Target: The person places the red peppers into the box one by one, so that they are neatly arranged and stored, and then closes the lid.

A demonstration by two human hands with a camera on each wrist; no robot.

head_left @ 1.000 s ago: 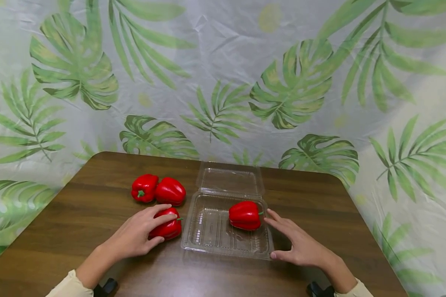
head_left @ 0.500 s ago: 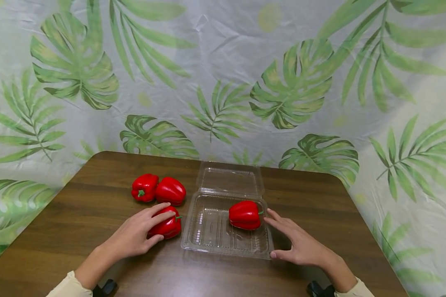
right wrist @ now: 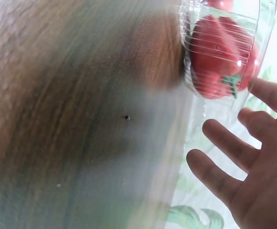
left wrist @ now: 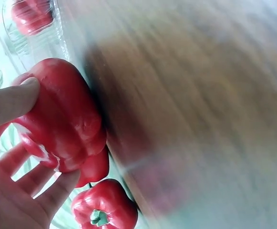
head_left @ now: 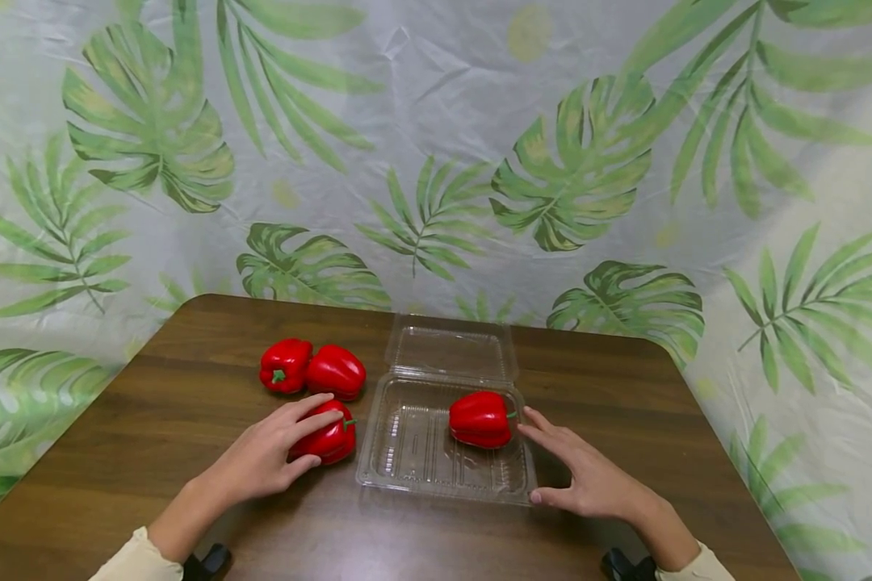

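Note:
In the head view my left hand (head_left: 269,452) holds a red bell pepper (head_left: 332,440) on the table, left of a clear plastic container (head_left: 400,482). The left wrist view shows the thumb on one side of this bell pepper (left wrist: 64,114) and the fingers round the other. A second red bell pepper (head_left: 480,420) lies inside the container's right half, its green stem toward my right hand (head_left: 589,476). That hand is spread at the container's right rim, thumb low and index finger near the stem; the right wrist view shows its fingers (right wrist: 229,143) apart and holding nothing.
Two more red bell peppers, one with its stem forward (head_left: 285,367) and one beside it (head_left: 336,373), lie behind my left hand. The container's lid (head_left: 450,351) is folded back toward the far edge of the brown wooden table (head_left: 589,387). A leaf-patterned cloth (head_left: 436,121) hangs behind.

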